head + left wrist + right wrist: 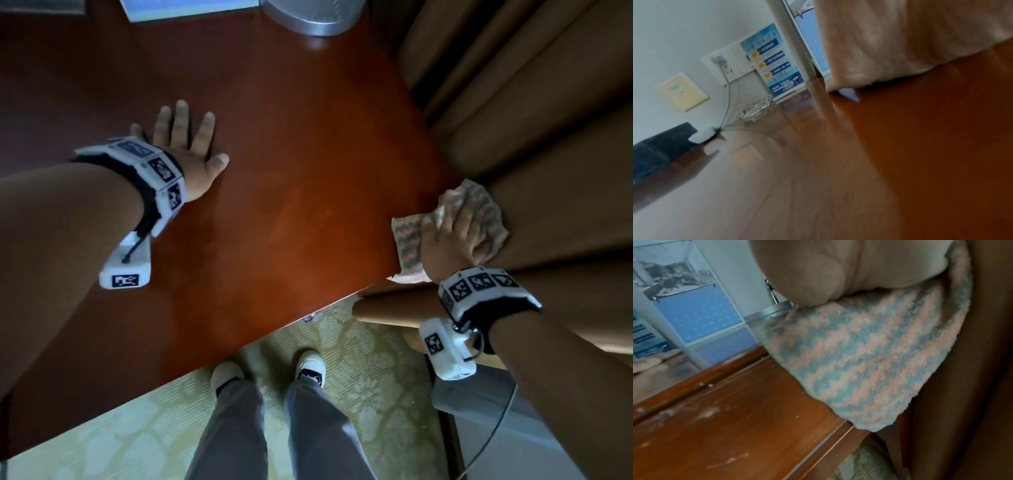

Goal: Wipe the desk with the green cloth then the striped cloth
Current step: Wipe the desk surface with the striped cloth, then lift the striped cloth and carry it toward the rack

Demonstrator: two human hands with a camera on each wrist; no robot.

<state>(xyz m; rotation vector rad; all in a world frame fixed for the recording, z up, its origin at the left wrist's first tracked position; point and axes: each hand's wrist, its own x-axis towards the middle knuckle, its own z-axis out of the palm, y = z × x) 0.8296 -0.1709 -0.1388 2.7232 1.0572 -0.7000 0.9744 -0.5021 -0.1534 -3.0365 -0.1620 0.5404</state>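
My right hand [452, 236] grips the pink and grey striped cloth [409, 240] at the near right corner of the reddish-brown desk [274, 205], with part of the cloth hanging past the edge against the curtain. The right wrist view shows the striped cloth [869, 363] bunched under the palm over the desk corner [735, 426]. My left hand [191, 150] lies flat on the desk with its fingers spread, holding nothing. No green cloth is in view.
Brown curtain folds [531, 120] hang close along the desk's right edge. At the back stand a round metal base [311, 17], a blue sign [774, 65] and a glass ashtray [754, 110]. A dark box [659, 142] and plugged cable [726, 91] sit by the wall.
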